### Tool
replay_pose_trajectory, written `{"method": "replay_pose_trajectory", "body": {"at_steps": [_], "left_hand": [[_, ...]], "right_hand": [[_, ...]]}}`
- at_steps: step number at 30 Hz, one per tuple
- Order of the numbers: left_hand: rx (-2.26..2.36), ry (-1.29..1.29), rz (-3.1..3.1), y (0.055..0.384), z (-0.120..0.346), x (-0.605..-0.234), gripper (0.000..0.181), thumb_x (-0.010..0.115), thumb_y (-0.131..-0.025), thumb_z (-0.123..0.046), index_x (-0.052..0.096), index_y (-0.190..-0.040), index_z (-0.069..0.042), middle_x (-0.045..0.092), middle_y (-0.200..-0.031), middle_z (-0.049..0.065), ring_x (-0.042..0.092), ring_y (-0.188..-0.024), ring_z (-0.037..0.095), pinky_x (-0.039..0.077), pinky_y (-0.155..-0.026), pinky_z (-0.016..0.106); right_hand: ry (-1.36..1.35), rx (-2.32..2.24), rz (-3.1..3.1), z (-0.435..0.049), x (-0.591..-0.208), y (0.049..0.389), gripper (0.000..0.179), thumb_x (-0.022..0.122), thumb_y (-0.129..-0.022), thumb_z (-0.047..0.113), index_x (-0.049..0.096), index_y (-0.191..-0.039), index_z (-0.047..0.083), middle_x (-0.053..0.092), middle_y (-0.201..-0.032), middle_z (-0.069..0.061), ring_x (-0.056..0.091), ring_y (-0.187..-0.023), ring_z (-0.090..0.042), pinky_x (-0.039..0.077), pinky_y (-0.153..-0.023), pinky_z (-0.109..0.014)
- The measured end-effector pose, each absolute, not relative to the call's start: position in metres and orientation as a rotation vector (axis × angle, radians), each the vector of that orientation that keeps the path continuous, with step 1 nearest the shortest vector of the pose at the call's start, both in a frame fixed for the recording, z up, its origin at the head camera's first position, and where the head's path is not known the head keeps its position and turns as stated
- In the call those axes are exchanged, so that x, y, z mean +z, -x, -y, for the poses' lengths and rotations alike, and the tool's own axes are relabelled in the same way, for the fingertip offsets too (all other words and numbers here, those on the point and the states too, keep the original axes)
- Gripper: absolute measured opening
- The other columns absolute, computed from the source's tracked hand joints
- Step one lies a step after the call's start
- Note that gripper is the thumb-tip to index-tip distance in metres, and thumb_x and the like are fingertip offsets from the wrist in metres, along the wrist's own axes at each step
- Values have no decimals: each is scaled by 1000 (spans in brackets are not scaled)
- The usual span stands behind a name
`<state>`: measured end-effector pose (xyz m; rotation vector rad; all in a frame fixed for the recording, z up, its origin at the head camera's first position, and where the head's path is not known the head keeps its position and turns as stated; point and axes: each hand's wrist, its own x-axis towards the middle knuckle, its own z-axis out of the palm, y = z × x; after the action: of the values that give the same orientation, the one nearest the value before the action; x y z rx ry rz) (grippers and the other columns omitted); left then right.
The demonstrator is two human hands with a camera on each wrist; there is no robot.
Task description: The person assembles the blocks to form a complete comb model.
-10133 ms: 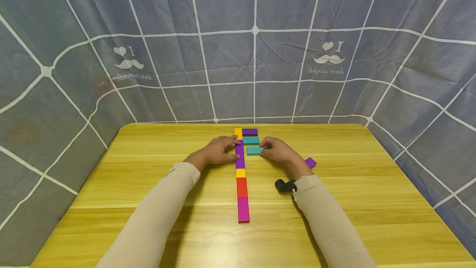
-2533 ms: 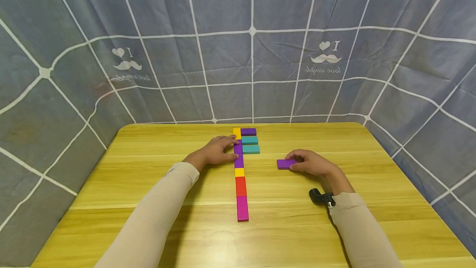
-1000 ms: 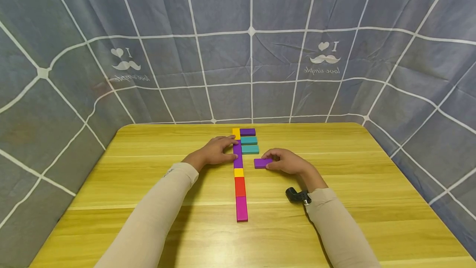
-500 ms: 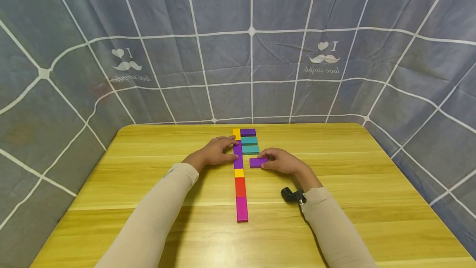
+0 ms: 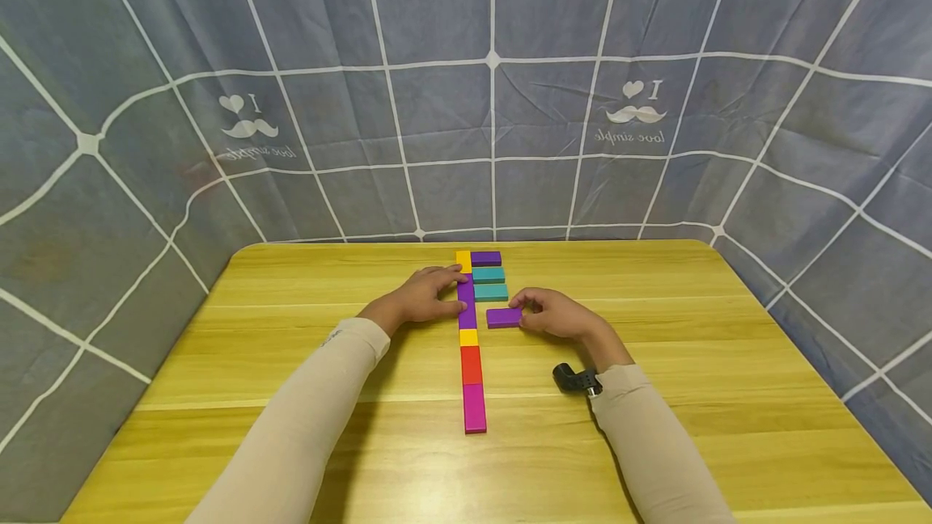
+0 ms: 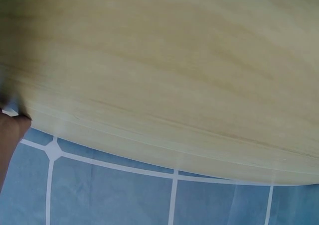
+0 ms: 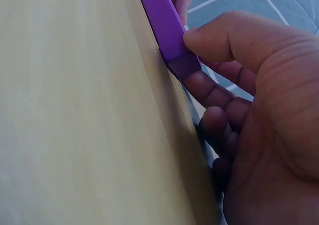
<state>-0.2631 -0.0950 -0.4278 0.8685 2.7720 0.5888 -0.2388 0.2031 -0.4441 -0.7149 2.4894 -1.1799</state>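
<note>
My left hand rests at the left of a column of flat blocks, its spread fingertips touching the long purple block and reaching to the yellow block at the top. A loose purple block lies right of that column, a small gap between them. My right hand pinches its right end; in the right wrist view the thumb presses the side of the purple block with fingers opposite. Above it, a dark purple block and two teal blocks extend rightward from the column.
Below, the column continues with a small yellow block, a red block and a magenta block. All lie on a wooden table. A grey curtain with white lines stands behind the table's far edge.
The second teal block has joined the column. My right hand has since brought the loose purple block leftward from the right side, slowing beside the column. My left hand has stayed put.
</note>
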Motion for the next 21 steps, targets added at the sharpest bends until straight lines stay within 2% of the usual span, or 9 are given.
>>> {"method": "replay_pose_trajectory", "body": {"at_steps": [5, 10, 21], "left_hand": [[587, -863, -2775, 264, 95, -429, 63, 62, -93, -47, 48, -148, -20, 29, -161, 5, 23, -147, 32, 13, -120, 48], [588, -853, -2779, 264, 95, -429, 63, 61, -93, -47, 48, -148, -21, 30, -161, 4, 24, -147, 32, 14, -120, 48], [597, -852, -2773, 265, 95, -430, 63, 61, -93, -47, 48, -149, -22, 29, -161, 4, 23, -147, 32, 13, -120, 49]], "right_hand": [[720, -1205, -2484, -204, -445, 238, 22, 68, -91, 10, 66, -113, 11, 57, -94, -4, 48, -88, -22, 40, -75, -34], [742, -1220, -2475, -201, -445, 237, 24, 69, -93, 13, 66, -117, 10, 58, -100, -4, 48, -91, -22, 42, -80, -35], [713, -1276, -2456, -196, -444, 234, 22, 65, -93, 5, 62, -115, 1, 57, -97, -9, 48, -89, -24, 40, -76, -37]]}}
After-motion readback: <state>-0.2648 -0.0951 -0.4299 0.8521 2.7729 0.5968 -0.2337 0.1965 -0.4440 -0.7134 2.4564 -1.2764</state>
